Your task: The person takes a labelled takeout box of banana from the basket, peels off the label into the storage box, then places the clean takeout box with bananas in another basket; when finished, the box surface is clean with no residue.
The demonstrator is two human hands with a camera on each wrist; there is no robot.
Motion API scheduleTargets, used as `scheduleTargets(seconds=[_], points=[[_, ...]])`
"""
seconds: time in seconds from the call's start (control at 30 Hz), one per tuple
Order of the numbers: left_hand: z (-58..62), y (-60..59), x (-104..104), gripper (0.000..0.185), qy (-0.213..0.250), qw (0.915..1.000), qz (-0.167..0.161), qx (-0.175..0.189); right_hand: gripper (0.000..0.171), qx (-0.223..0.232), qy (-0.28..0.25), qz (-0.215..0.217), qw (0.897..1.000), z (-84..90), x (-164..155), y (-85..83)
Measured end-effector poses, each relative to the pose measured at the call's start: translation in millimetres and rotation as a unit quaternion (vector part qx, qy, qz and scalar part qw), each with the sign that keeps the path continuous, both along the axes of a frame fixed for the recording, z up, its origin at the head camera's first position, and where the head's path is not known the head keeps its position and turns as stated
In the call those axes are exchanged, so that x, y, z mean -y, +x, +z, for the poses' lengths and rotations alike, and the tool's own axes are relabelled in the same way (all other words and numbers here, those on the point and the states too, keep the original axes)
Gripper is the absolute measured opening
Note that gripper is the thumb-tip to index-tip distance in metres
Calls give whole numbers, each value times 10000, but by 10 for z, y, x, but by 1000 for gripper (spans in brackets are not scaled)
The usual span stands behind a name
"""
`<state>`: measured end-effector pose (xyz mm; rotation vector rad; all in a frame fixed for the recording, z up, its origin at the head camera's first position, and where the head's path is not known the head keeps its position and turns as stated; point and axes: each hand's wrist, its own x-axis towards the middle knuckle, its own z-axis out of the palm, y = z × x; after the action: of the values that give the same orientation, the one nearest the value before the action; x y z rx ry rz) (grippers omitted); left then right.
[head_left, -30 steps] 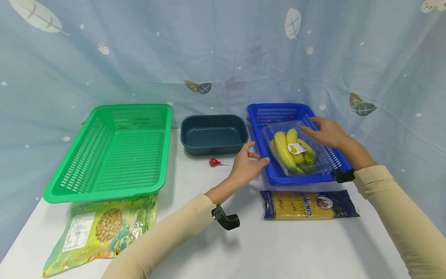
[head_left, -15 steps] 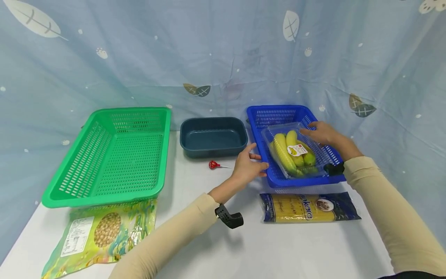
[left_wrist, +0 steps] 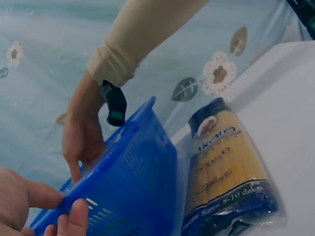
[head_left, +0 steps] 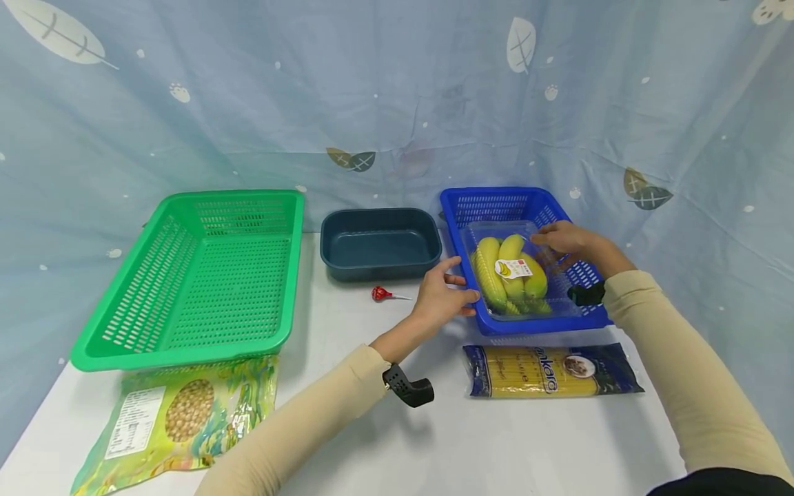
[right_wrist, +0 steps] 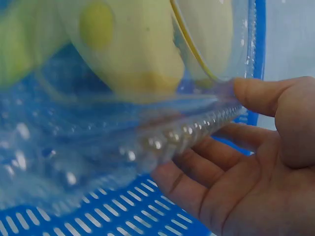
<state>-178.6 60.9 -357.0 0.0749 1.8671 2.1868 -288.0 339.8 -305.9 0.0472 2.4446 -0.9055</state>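
Observation:
A blue perforated basket (head_left: 552, 326) stands at the right in the head view. In it lies a clear plastic box of bananas (head_left: 513, 269) with a white label. My right hand (head_left: 572, 246) holds the box at its right side; in the right wrist view the thumb is on its upper edge and the fingers (right_wrist: 189, 172) reach beneath, over the basket's slotted floor. My left hand (head_left: 439, 297) grips the basket's left rim, with the thumb (left_wrist: 44, 194) at the rim and fingertips against the outer wall. Contact under the box is partly hidden by the clear plastic.
A pack of spaghetti (head_left: 546, 372) lies in front of the blue basket. Left of it are a dark teal tub (head_left: 381, 269) and a red lollipop (head_left: 381, 293). A large green basket (head_left: 186, 358) overlaps a green printed bag (head_left: 186, 420). A patterned curtain (head_left: 372, 89) hangs behind.
My right hand has moved down and left onto the box's side, and the box has shifted slightly left within the basket. The left hand stays at the basket rim.

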Motion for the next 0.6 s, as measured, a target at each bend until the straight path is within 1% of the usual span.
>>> scheduleTargets(seconds=[0.23, 0.4, 0.6], points=[[-16, 1, -13, 78, 72, 10000, 27, 38, 64, -289, -216, -77, 9993, 40, 2, 76], [-15, -6, -11, 78, 147, 9999, 56, 71, 62, -641, -146, -54, 9978, 149, 8, 110], [-6, -10, 0, 77, 95, 9999, 66, 102, 63, -1061, -14, -203, 9942, 291, -1, 182]])
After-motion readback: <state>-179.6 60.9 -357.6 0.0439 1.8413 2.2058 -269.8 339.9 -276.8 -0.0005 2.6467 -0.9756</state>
